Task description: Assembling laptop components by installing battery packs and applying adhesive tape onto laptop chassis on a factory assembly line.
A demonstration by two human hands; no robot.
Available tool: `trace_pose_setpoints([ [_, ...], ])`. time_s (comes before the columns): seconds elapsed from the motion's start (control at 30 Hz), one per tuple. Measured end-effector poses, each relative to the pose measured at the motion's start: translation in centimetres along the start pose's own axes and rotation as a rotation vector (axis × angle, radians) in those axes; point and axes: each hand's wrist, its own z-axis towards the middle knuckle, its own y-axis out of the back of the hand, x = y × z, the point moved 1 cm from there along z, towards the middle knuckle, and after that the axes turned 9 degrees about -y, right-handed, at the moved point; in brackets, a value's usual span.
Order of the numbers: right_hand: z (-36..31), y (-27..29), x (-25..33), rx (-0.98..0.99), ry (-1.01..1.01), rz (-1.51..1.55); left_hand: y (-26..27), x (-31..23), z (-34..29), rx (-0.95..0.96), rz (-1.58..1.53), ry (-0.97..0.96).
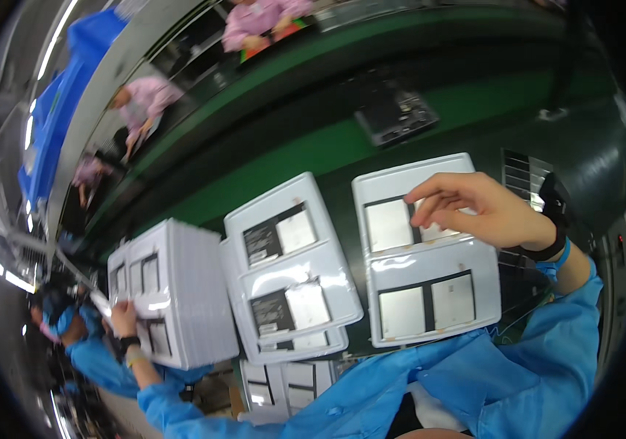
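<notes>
A tall stack of white plastic trays (207, 307) stands at the left. My left hand (124, 320) is at the left edge of its top tray, its fingers bent and closed on the rim; the fingertips are small and partly hidden. My right hand (474, 210) hovers over a separate white tray (437, 256) at the right, fingers curved and apart, holding nothing. That tray holds flat silver-and-black battery packs (452, 300) in its recesses, the upper one partly covered by my hand. Between them, overlapping white trays (335, 278) hold similar black-and-silver packs (280, 234).
Behind the trays, a dark electronic unit (397, 110) lies on the green conveyor (467, 106). Dark flat panels (522, 175) lie beyond my right wrist. More loaded trays (284, 388) are below the middle ones. Workers in pink (144, 102) sit across the line; another in blue (93, 358) is at the left.
</notes>
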Motion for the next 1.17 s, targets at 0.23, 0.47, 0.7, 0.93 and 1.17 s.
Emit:
trace_pose_setpoints([
  [0.23, -13.7, 8.6, -6.8, -0.809, -0.453, -0.619, 3.8, -23.4, 5.6, -0.091, -0.237, -0.553],
  [0.47, -18.5, 16.3, -21.6, -1.439, -0.111, -0.347, -5.7, -56.9, 6.2, 0.473, -0.667, -0.891],
  [0.7, -16.4, 16.1, -20.4, -1.671, 0.315, -0.175, -11.4, -76.4, -10.0, 0.538, -1.015, -1.241],
  [0.93, -20.4, 2.9, -4.7, -1.596, 0.667, -0.369, -4.0, -84.0, -23.0, 0.901, -1.006, -1.791],
  [1.17, -40.1, 8.1, -26.2, -1.783, -0.530, -0.364, -4.0, -84.0, -21.5, 0.825, -0.817, -1.681],
])
